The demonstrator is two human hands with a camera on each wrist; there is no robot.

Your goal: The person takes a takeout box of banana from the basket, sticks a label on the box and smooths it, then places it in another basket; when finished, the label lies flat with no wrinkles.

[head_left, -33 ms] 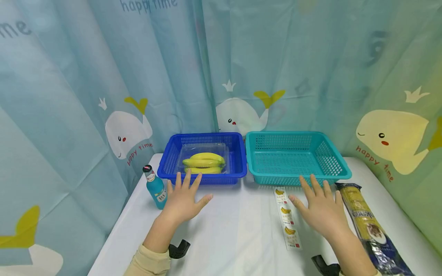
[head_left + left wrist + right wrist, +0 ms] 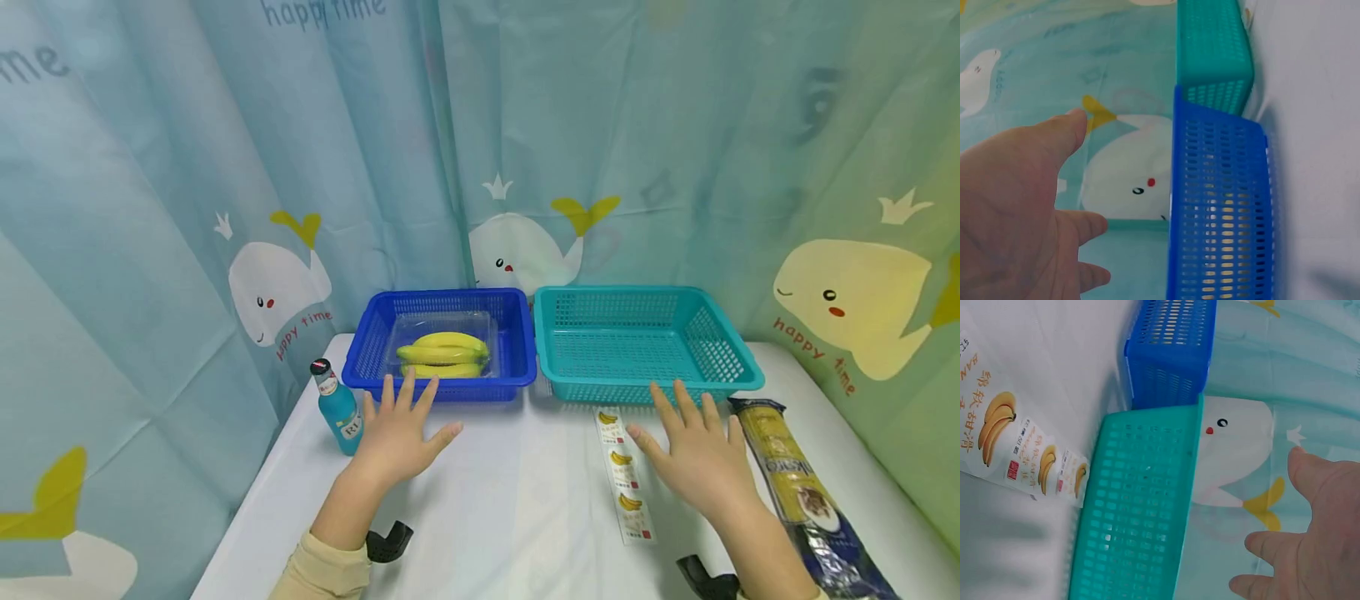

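Note:
My left hand (image 2: 397, 437) is held over the table with fingers spread, in front of the blue basket (image 2: 438, 391) and beside a blue bottle (image 2: 341, 412). In that basket is a clear plastic box (image 2: 480, 323) with several bananas (image 2: 442, 354) in it. My right hand (image 2: 701, 454), fingers spread too, is in front of the turquoise basket (image 2: 615, 342). A strip of banana stickers (image 2: 624, 479) lies flat just left of it. To its right is a long yellow and dark blue packet (image 2: 798, 492), partly hidden by the right forearm. Neither hand holds anything.
The two baskets stand side by side at the back of the white-covered table (image 2: 517, 517). Behind them hangs a light blue curtain (image 2: 390, 167) printed with whales, which also closes off both sides. Black straps (image 2: 390, 542) show at the wrists.

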